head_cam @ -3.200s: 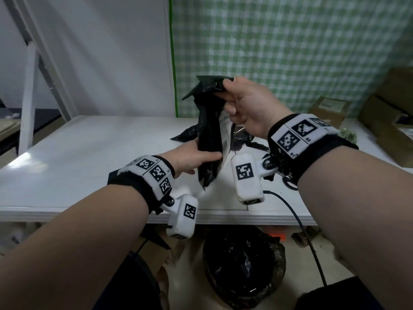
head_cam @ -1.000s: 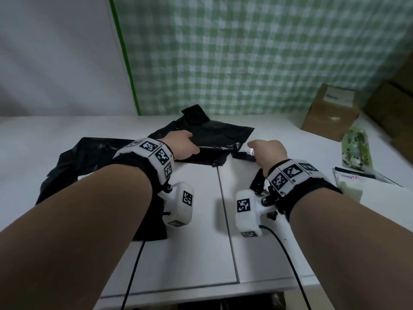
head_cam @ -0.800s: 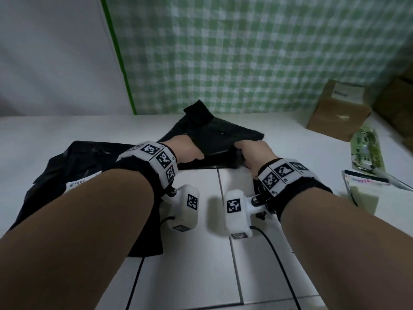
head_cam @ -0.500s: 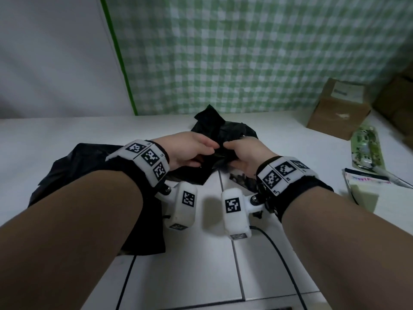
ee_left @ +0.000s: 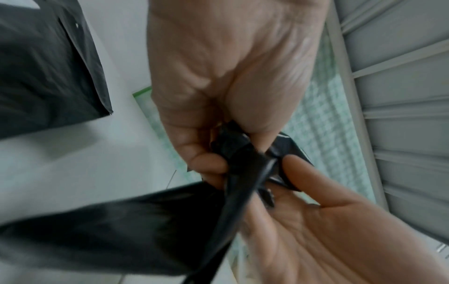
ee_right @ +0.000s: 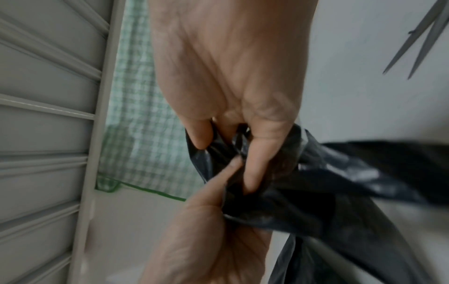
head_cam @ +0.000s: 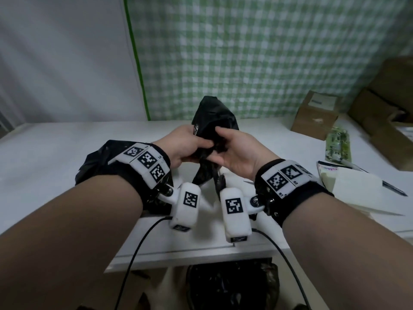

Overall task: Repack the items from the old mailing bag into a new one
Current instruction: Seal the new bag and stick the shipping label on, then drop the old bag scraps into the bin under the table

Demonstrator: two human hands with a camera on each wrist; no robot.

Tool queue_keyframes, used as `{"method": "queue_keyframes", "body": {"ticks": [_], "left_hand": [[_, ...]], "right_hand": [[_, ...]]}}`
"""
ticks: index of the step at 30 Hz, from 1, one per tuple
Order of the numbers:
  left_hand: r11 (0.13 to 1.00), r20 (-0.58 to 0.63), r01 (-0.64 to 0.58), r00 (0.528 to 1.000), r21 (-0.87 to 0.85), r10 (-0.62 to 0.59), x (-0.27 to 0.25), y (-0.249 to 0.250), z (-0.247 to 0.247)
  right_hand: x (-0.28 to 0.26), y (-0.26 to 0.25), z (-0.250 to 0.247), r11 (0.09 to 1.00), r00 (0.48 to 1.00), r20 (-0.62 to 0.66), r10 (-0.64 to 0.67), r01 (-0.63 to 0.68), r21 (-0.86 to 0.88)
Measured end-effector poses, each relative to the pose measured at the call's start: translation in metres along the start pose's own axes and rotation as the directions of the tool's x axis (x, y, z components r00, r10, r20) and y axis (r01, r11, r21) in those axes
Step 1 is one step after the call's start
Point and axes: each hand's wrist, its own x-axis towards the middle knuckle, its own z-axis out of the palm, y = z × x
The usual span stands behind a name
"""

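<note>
A crumpled black mailing bag [head_cam: 212, 130] is held above the white bench [head_cam: 44, 148], gripped by the left hand [head_cam: 185, 145] and the right hand [head_cam: 237, 153], fingers curled into the plastic. A second black bag [head_cam: 100, 162] lies flat on the bench under the left wrist. Scissors [ee_right: 420, 40] lie on the bench at the right.

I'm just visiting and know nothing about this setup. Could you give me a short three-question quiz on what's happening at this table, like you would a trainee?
1. True or false: both hands grip the crumpled black bag.
2. Which lies on the table under the left hand's wrist? A) a second black bag B) a red box C) a towel
3. Fill in: near the right hand, the right wrist view shows the blades of ____.

Key: 1 true; 2 A; 3 scissors.
</note>
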Motion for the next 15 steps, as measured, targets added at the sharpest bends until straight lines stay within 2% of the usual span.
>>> {"method": "queue_keyframes", "body": {"ticks": [3,6,8,10,13,15], "left_hand": [[1.0,-0.086,0.006,0.996,0.027,-0.004,-0.018,-0.003,0.002],[0.999,-0.204,-0.009,0.979,0.044,0.018,-0.031,-0.003,0.001],[0.994,-0.2,-0.015,0.979,0.109,0.037,-0.04,-0.002,0.002],[0.986,-0.19,-0.011,0.981,0.167,0.043,-0.047,0.001,0.002],[0.973,-0.221,-0.013,0.973,0.231,0.066,-0.058,0.005,0.002],[0.942,-0.223,-0.04,0.967,0.333,0.12,-0.065,0.005,0.003]], "right_hand": [[-0.018,0.003,0.0,0.998,0.999,-0.011,0.031,-0.032,-0.051],[-0.034,0.004,-0.004,0.999,0.999,-0.034,0.002,-0.003,-0.051],[-0.044,0.006,-0.006,0.999,0.997,-0.078,-0.028,0.025,-0.039],[-0.055,0.006,-0.006,0.995,0.986,-0.142,-0.084,0.076,-0.062],[-0.068,0.002,-0.003,0.972,0.94,-0.25,-0.233,0.219,-0.083],[-0.075,0.0,0.0,0.949,0.916,-0.25,-0.313,0.294,-0.112]]}}
